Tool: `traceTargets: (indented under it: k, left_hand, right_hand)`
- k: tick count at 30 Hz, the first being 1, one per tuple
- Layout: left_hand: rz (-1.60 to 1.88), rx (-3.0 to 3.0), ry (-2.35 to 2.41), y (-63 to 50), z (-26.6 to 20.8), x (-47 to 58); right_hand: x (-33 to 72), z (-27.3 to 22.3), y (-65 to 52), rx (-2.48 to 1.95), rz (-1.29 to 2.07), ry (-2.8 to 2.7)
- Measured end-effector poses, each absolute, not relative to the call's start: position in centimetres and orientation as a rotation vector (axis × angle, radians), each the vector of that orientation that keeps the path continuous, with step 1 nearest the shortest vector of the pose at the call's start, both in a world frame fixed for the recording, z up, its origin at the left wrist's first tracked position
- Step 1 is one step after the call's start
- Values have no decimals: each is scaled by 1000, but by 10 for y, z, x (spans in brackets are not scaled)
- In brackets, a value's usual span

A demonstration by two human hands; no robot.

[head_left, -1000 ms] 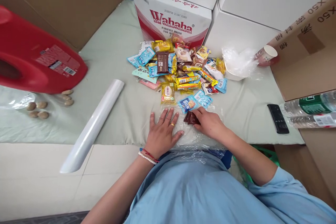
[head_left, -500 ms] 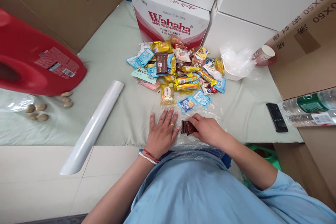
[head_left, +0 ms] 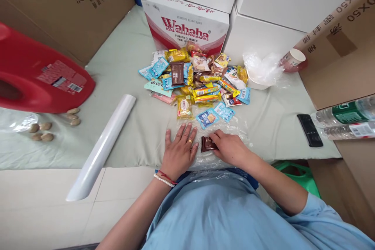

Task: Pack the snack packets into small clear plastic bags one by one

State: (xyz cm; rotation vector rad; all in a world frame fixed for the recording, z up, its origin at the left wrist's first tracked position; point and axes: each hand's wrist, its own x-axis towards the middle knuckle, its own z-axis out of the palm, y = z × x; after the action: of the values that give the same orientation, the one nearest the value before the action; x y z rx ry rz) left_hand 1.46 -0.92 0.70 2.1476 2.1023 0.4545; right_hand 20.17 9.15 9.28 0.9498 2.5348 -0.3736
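My left hand (head_left: 179,151) lies flat with fingers spread on the edge of a clear plastic sheet (head_left: 238,125), a ring on one finger. To its right, my right hand (head_left: 231,148) has its fingers closed on a small dark brown snack packet (head_left: 207,144), which rests on the sheet; its right end is hidden under the fingers. Just beyond are two blue snack packets (head_left: 207,118) and a yellow-wrapped snack (head_left: 184,107). Behind them spreads a heap of mixed wrapped snacks (head_left: 205,90), with a larger brown packet (head_left: 177,73) on top.
A white roll (head_left: 101,148) overhangs the table's front edge at left, near a red jug (head_left: 43,70) and several brown nut-like pieces (head_left: 46,126). A Wahaha carton (head_left: 187,23) stands behind the heap. At right are a white bowl with plastic (head_left: 260,72), a black phone (head_left: 309,129) and bottles (head_left: 348,113).
The brown packet in my right hand has gone from tilted to lying flatter on the sheet. My left hand stays in place. The whole view has shifted slightly.
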Motion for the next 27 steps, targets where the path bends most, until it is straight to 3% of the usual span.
traceTargets:
  k: [13, 20, 23, 27]
  left_hand:
    - [506, 2171, 2068, -10, 4, 10]
    - [585, 2154, 2042, -20, 17, -12]
    - [562, 2286, 1828, -31, 27, -30]
    - [416, 2370, 1422, -45, 33, -53]
  right_hand:
    - [208, 85, 100, 1075, -451, 2551]
    - [248, 90, 95, 1077, -900, 2782]
    - [284, 103, 84, 835, -1161, 2865]
    - [323, 95, 65, 621, -1104, 2783]
